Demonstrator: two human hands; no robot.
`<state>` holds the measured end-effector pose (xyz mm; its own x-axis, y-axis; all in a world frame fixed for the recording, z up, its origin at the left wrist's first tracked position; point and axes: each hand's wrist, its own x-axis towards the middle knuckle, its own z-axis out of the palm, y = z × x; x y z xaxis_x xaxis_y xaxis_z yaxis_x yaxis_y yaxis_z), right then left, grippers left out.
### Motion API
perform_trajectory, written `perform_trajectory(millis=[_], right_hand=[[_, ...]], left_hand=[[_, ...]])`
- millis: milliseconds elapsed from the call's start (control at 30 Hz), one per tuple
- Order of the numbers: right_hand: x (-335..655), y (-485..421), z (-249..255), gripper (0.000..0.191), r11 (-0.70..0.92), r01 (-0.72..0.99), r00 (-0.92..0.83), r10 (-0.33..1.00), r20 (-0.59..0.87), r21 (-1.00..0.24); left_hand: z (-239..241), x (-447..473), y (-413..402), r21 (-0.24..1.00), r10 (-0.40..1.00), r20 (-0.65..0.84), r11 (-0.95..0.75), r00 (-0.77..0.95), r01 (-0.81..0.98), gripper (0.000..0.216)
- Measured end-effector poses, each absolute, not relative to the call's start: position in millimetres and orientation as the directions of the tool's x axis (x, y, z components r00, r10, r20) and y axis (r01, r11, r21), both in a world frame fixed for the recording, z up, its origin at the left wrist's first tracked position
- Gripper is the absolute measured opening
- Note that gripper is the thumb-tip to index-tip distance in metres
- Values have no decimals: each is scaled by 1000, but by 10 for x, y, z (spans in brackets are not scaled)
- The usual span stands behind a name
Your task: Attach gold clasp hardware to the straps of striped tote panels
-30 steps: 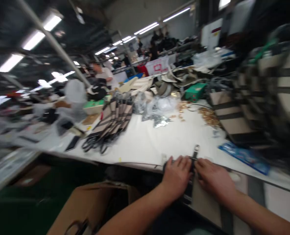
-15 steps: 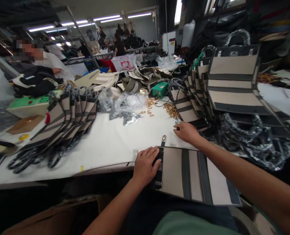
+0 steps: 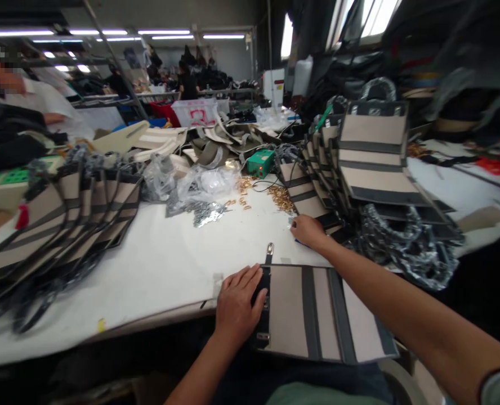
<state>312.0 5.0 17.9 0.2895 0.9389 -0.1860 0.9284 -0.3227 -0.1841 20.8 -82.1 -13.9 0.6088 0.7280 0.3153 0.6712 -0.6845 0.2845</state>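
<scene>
A beige bag panel with dark grey stripes lies at the table's front edge. A dark strap with a metal clasp sticks out from its far side. My left hand rests flat on the panel's dark left border, thumb apart from the fingers. Farther off, my right hand is over the white tabletop with its fingers curled together. A bit of blue shows under it, and what it holds is too small to make out. Just beyond it lies a pile of small gold metal fittings.
Striped bag pieces with plastic-wrapped handles stand fanned at left and stacked at right. Small silver plates, clear plastic bags and a green box with a cable lie farther back. A person in a white top is at far left.
My view has swung to the right. My right hand has closed its fingers near the gold fittings, and blue now shows under it. The left hand stays on the panel.
</scene>
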Motion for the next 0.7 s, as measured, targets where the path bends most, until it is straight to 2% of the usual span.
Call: perform_trajectory(millis=[200,333,433,567,633,700], right_hand=[[3101,132,299,20,-361,890,323,930,-174,-280],[3048,49,435,18,-281,872,246,959,-139,-401],[2912,-155,552,18,-151,825,84,986,-146,-545],[2725,-454,566,22,-39,690,-160,966,-204,-722],[2675,-517,482,21,-61,578,-250,936,-248,-814],[2633,-535,390,21,-114,525,-299,903,-309,-843]], left_hand=[[-376,124,-608,121,575,511,-784,639,609,51],[-472,109,-483,77,491,574,-829,656,554,54],[-359,131,-567,133,568,519,-792,639,596,48],[-126,222,-766,304,722,321,-691,613,655,38],[-100,265,-787,394,775,265,-630,574,669,36],[-119,284,-782,450,817,238,-572,525,685,35]])
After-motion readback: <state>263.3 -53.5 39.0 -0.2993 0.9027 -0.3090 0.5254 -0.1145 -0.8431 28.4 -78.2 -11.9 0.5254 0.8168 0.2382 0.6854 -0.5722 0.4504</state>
